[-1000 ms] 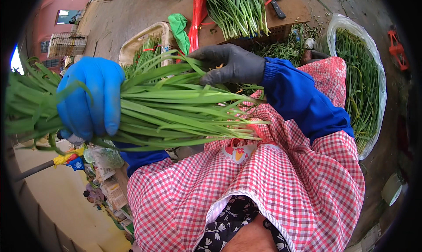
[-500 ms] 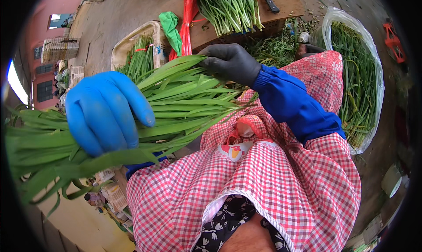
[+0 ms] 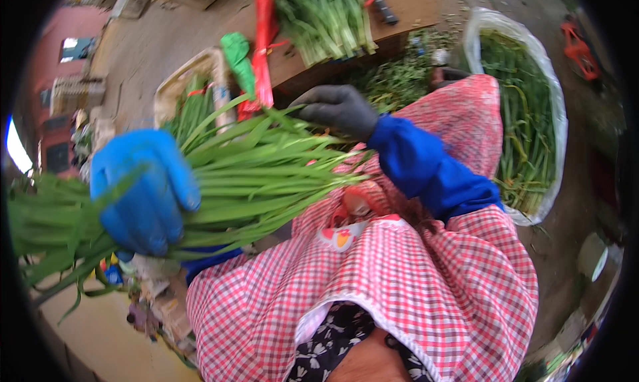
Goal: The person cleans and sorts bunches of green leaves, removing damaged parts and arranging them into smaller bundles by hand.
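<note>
A thick bunch of garlic chives (image 3: pixel 266 185), with long flat green leaves, lies across in front of my chest. My left hand (image 3: pixel 140 189), in a blue rubber glove, is closed round it at the left, and the leaves fan out past the glove. In a dark grey glove, my right hand (image 3: pixel 339 109) pinches the end of a leaf at the bunch's upper right edge. The paler, thinner ends point right, towards my checked apron (image 3: pixel 426 282). Some motion blurs the leaves, and the underside of the bunch is hidden.
Ahead stands a brown board (image 3: pixel 406 22) with more cut greens (image 3: pixel 323 22), a knife (image 3: pixel 383 9) and red ties (image 3: pixel 264 49). A green bag (image 3: pixel 237 59) hangs on a cream crate (image 3: pixel 163 95) of bundles. At right sits a clear plastic sack (image 3: pixel 559 149) of greens; trimmings (image 3: pixel 399 82) lie between.
The view has shifted a little, so most things sit further left. My right hand has pulled a leaf slightly up and away from the bunch; my left hand keeps its hold.
</note>
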The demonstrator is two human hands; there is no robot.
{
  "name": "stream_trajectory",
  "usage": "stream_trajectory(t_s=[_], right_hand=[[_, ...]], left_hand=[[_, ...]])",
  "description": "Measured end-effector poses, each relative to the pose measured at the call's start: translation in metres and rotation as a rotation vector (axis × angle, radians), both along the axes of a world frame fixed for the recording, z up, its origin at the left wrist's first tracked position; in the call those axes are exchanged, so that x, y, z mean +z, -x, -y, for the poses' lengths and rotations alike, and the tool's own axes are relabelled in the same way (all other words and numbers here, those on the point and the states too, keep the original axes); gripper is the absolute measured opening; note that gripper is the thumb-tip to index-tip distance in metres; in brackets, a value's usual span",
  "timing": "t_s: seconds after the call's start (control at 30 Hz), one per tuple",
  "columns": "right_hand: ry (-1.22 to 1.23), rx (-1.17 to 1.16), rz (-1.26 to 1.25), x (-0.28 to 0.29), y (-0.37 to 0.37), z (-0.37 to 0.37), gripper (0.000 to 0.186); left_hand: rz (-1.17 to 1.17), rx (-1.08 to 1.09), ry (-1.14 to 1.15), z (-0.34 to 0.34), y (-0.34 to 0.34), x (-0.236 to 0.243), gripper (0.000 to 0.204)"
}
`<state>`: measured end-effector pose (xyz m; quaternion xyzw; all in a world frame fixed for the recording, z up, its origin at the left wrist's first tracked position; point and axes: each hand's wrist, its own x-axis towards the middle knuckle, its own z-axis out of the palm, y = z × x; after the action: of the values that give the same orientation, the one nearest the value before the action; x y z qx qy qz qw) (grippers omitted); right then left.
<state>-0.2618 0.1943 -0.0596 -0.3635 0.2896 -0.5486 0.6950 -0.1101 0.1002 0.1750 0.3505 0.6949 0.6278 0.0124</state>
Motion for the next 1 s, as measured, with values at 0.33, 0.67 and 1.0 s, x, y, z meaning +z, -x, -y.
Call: stream_trajectory(t_s=[0.33, 0.67, 1.0], right_hand=[[0.192, -0.269, -1.021, -0.023, -0.008, 0.007, 0.014], [-0.064, -0.202, -1.153, -0.069, 0.035, -0.008, 0.017], [0.078, -0.296, -1.046, -0.025, 0.084, -0.017, 0.054]], left_hand=[[0.063, -0.384, 0.171, 0.036, 0.022, -0.026, 0.018], [-0.058, -0.105, 0.046, 0.026, 0.053, -0.035, 0.011], [0.021, 0.070, 0.036, 0.020, 0.026, -0.009, 0.007]])
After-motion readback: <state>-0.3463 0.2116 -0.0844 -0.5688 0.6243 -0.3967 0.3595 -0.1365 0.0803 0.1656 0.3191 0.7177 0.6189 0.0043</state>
